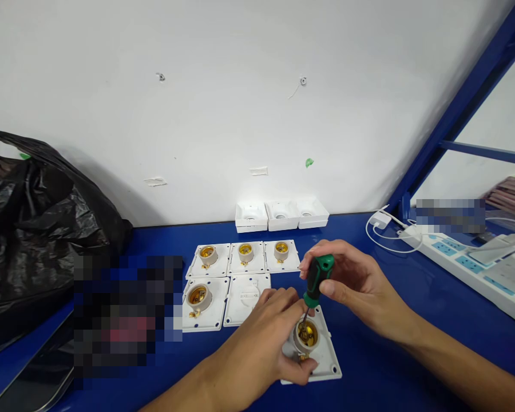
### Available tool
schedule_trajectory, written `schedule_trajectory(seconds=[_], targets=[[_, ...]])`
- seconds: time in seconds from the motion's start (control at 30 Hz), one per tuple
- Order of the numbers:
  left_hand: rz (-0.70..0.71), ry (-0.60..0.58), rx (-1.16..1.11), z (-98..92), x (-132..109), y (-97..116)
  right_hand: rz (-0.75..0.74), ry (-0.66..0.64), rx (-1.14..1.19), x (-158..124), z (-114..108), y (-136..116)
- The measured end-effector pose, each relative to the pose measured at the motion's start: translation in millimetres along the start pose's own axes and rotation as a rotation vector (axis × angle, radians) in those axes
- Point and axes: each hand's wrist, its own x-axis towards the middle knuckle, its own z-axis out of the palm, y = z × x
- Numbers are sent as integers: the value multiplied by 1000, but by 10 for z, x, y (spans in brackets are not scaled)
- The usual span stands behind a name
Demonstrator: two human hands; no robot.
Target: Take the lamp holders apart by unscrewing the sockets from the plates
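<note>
So the right hand (364, 277) is pinching the green-and-black handle of a screwdriver (316, 281), thumb on one side and fingers curling round the other, opened only as wide as the handle. The left hand (270, 320) is spreading thumb and fingers in a C around a round lamp socket (306, 333) and steadying it on its white plate (327, 357); can't tell how hard it's pressing, and some fingertips are hiding. The screwdriver tip is sitting down inside the brass-lined cup, and the plate is lying on the blue table (369, 386), close to the person.

Handling-wise, I'm guessing the plate is light, stiff plastic that'd skate around on that smooth top, so bracing it makes sense. The socket's pale ring is looking ceramic to me: hard, a bit slick, chippable. I'd be taking hold of the ring's outer wall or the plate edges, and keeping off the little brass terminal (304, 357). The screwdriver's chunky handle should grip fine.

Further out, four more socketed plates (246, 266) and one apparently bare plate (240, 312) are lying in two rows, with white boxes (282, 220) standing by the wall (223, 131).
</note>
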Motion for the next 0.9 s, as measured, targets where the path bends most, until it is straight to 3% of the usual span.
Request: schedule_trajectory(seconds=[0.27,0.33,0.5,0.67,0.83,0.9], targets=[[-15,-14,1,-38,17,45,-195,154,-322,-100,95,56],[-6,-5,-9,-60,26,72,-199,95,-339,-130,109,20],[51,-16,-67,-147,63,141,-51,-157,-252,-142,90,-135],[37,-37,-72,-170,73,153,-147,-87,-244,-110,54,-144],[79,-2,-84,-147,62,137,-107,-234,-235,-82,36,-159],[67,-10,-69,-133,55,121,-125,-190,-252,-83,32,-156]])
